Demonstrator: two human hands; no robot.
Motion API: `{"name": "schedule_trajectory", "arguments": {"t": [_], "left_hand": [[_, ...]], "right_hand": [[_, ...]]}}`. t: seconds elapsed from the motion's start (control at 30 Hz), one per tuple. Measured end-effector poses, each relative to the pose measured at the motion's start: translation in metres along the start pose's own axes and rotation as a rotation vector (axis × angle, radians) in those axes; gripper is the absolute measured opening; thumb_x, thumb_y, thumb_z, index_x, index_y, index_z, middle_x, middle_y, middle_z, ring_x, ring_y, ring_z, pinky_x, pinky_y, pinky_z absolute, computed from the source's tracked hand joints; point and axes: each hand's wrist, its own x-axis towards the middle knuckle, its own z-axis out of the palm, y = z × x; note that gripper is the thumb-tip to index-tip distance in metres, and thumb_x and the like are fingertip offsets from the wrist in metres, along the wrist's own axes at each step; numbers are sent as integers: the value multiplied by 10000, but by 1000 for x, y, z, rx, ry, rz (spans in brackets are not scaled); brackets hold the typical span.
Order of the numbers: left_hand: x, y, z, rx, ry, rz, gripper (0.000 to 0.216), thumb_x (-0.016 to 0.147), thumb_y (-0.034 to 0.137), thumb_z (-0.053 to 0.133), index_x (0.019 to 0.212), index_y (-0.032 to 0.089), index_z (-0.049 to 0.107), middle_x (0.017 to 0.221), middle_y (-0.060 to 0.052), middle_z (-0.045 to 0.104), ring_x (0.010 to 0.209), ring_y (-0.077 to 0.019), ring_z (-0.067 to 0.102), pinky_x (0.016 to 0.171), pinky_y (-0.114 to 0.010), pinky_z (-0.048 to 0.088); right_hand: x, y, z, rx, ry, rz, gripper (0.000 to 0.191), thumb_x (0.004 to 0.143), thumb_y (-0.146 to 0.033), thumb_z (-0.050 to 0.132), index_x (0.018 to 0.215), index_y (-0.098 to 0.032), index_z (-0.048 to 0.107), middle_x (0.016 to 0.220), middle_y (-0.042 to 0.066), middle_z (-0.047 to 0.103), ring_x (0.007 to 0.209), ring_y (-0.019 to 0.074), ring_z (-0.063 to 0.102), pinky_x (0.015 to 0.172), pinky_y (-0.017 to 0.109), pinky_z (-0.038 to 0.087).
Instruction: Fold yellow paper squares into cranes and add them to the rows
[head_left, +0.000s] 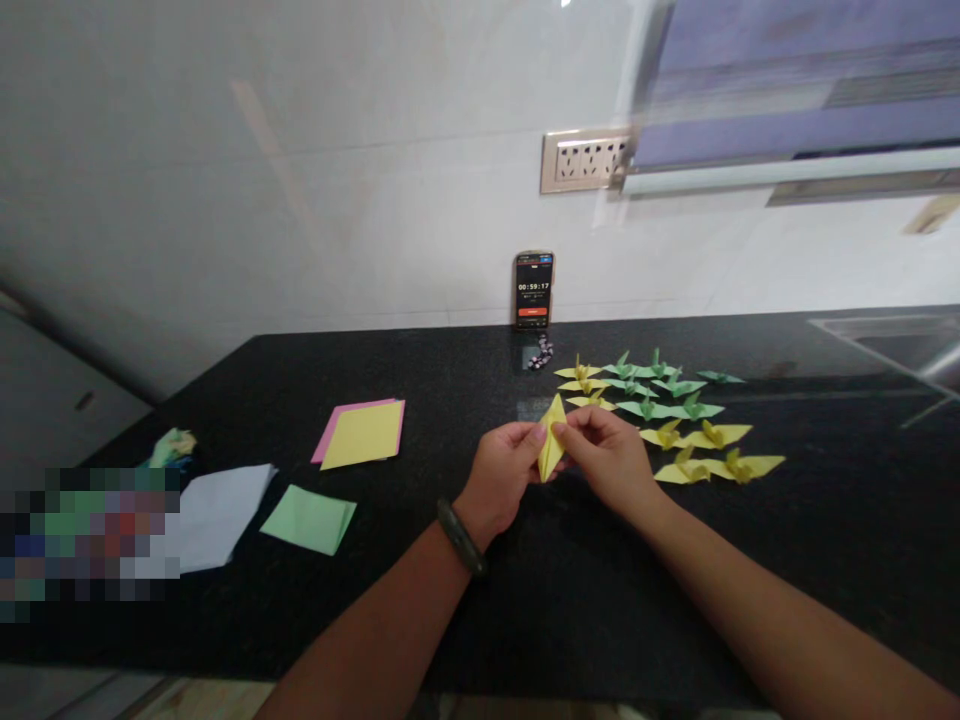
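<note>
My left hand (504, 472) and my right hand (609, 455) both pinch a narrow, pointed piece of folded yellow paper (551, 447), held upright just above the black countertop (570, 590). The left fingers grip its left edge, and the right fingers close on its right side. A dark bracelet sits on my left wrist. Right behind my hands lie several finished paper cranes, yellow ones (716, 450) nearer me and green ones (660, 392) farther back.
Flat sheets lie at the left: yellow over pink (365, 434), green (310, 518) and pale blue (221, 512). A phone (533, 289) showing a timer leans on the tiled wall. A small dark object (541, 352) lies before it. A wall socket (583, 160) and a sink (892, 335) are at right.
</note>
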Motion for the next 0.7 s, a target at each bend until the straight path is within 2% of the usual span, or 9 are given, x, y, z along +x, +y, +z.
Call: {"name": "schedule_trajectory", "arguments": {"t": [0.2,0.4,0.7], "left_hand": [[1,1,-2,55,-1,2,294,746,388,561,805,104,611,590,1,585,448,-75,509,445,-195,422],[-1,8,-4,270,-20,32,281,719,386,581,686,108,603,514,21,538,401,-74,466,387,-192,379],[-3,11,-2,315,-32,20,239,734,328,558,663,102,589,481,26,519,384,-64,441,372,-178,363]], "right_hand": [[0,-4,-2,-71,10,-69,189,704,-351,623,687,-182,540,568,-17,549,482,113,508,465,243,430],[4,-9,-5,-110,-60,-101,170,692,-329,610,700,-167,561,569,-24,524,475,95,452,441,218,367],[1,-19,-6,-160,-46,-72,231,752,-348,529,601,-175,512,478,-47,464,402,76,408,399,203,314]]}}
